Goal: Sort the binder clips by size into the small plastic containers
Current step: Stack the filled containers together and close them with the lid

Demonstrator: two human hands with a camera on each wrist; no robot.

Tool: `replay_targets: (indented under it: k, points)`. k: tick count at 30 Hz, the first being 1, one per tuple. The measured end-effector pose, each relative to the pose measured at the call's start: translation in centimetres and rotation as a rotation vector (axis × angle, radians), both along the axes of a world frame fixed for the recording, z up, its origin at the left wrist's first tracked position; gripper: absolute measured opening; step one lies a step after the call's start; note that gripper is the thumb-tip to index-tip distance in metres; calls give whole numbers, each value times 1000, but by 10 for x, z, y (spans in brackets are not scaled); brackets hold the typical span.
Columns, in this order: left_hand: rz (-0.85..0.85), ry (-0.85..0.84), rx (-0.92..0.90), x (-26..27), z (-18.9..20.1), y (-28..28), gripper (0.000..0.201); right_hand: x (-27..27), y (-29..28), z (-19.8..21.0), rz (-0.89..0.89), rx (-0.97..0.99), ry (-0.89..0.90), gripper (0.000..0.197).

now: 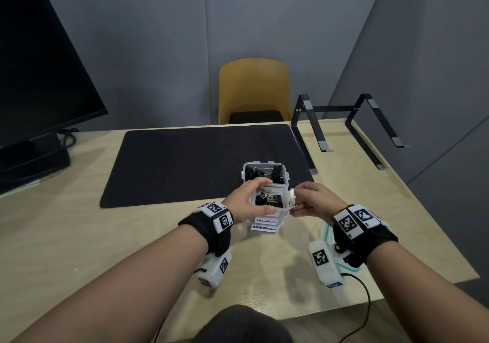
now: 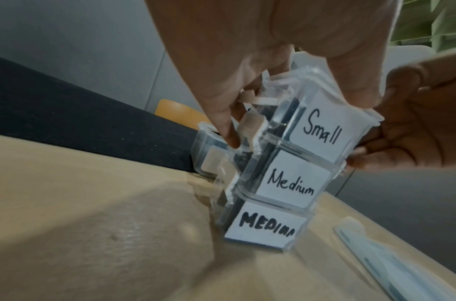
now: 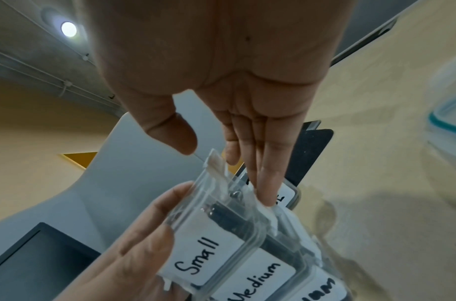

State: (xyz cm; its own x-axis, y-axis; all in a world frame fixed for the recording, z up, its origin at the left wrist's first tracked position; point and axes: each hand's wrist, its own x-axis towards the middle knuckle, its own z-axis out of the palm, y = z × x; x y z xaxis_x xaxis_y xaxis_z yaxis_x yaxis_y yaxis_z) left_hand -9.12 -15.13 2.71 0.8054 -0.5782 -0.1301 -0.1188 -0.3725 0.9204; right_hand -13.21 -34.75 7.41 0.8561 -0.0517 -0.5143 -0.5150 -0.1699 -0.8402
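Three small clear containers stand stacked on the desk at the black mat's front edge. My left hand grips the top one, labelled "Small", thumb on the front label and fingers behind; black binder clips lie inside. Below it sit the "Medium" container and a third marked "MEDIUM". My right hand lays straight fingers against the Small container's right side, its thumb close to the white latch. Behind the stack stands an open container of bigger black clips.
A clear lid with a teal seal lies on the desk under my right wrist. A dark monitor stands at the left, a black laptop stand at the back right, a yellow chair behind the desk.
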Motion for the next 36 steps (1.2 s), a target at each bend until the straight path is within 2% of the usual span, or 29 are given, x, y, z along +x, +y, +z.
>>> replay_targets:
  k: [8,12,14,16,19,23,25,28,30,36]
  points:
    - [-4,-6,16,-2,3,0,64,0,6,7,16,-53,-4,7]
    - [-5,7,9,-3,4,0,63,-5,-3,-1,11,-84,10,17]
    - [3,18,-2,-3,5,0,62,-7,-10,-7,56,-216,-17,16]
    - [20,31,-12,-4,5,-1,61,-9,-21,-13,106,-463,-58,16]
    - [33,54,-26,-4,4,-4,66,-17,-43,-21,127,-844,-33,27]
    - [36,75,-4,-1,2,-5,94,-34,-65,-37,57,-1028,171,37]
    - [65,53,36,0,-2,-5,99,-43,-69,-47,29,-1068,272,46]
    - [108,44,20,1,-11,-3,70,-54,-70,-63,-2,-1051,357,63]
    - [114,49,9,0,-13,-2,56,-58,-68,-69,-13,-1043,387,66]
    - [120,58,-27,-1,-13,0,53,-54,-63,-74,25,-1029,349,59]
